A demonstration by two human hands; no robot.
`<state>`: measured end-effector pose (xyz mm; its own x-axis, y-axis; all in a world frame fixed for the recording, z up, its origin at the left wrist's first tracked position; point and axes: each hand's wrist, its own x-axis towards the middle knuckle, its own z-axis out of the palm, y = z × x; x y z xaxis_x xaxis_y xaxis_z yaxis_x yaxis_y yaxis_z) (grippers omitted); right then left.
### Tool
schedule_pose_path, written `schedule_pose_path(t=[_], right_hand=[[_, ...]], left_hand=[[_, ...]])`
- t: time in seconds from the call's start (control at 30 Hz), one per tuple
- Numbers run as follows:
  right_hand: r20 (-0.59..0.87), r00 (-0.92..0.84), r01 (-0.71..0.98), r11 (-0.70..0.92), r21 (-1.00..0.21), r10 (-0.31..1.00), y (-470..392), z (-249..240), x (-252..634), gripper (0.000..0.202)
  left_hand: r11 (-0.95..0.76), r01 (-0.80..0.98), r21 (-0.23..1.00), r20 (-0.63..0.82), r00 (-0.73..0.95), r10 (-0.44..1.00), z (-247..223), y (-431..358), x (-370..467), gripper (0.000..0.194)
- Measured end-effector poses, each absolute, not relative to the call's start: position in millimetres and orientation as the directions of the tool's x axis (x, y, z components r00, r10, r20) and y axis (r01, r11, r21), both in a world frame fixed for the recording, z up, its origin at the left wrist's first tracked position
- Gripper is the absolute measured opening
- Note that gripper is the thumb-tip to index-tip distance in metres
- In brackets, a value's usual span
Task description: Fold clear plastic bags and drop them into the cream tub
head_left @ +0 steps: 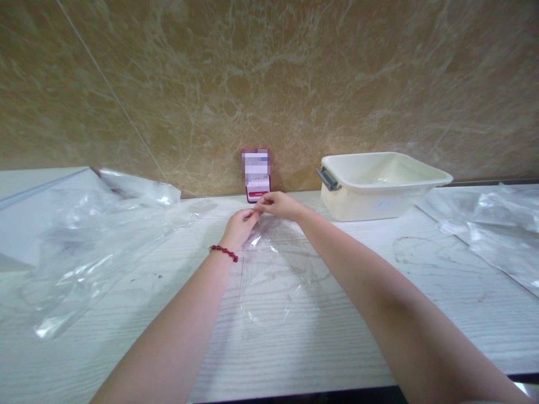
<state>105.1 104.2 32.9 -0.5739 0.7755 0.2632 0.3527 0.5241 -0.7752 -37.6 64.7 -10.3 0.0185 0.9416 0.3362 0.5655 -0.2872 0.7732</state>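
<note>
A clear plastic bag (278, 280) lies on the white wood-grain table between my forearms, its far end gathered at my fingers. My left hand (242, 225), with a red bead bracelet (224, 251) at its wrist, is closed in a pinch on the bag's far edge. Touching it from the right, my right hand (278, 204) pinches the same edge. Whatever else the fingertips may hold is too small to make out. Just behind my hands a phone (256, 175) in a red case leans upright against the wall.
A cream plastic tub (362, 196) with a grey handle clip stands at the back right. Loose clear plastic sheets lie at the left (96, 241) and at the right edge (501, 224). A white box-like item (25, 219) is at far left. The marble-patterned wall (269, 73) closes off the table's back.
</note>
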Motion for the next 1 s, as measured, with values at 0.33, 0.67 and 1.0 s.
schedule_pose_path(t=[0.33,0.67,1.0], right_hand=[[0.26,-0.423,0.416,0.441,-0.795,0.868,107,30,97,0.032],[0.196,-0.394,0.322,0.335,-0.886,0.898,112,25,99,0.03],[0.265,-0.233,0.383,0.339,-0.859,0.936,127,10,98,0.032]], left_hand=[[-0.276,0.535,0.798,0.32,0.011,0.947,-10,64,-36,0.034],[-0.26,0.612,0.747,0.327,0.002,0.945,-8,64,-38,0.03],[-0.231,0.747,0.624,0.383,-0.034,0.923,-8,61,-37,0.034]])
